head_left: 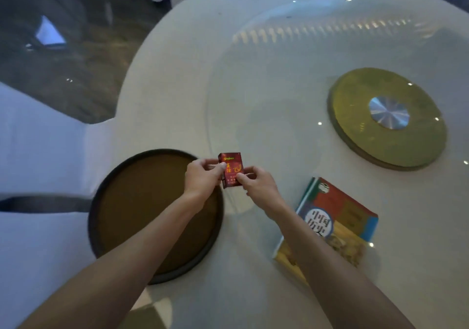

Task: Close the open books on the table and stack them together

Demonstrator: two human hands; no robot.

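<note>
Left of the small red box [230,170] the round brown tray [142,217] lies bare, its dark rim close to the white table's [177,75] edge. My left hand [203,176] pinches the box's left side and my right hand [256,183] pinches its lower right corner, holding it just above the tabletop. Right of the box and nearer me, a closed book [340,217] lies flat under my right forearm. Farther right sits a gold disc [355,115], with open tabletop between.
</note>
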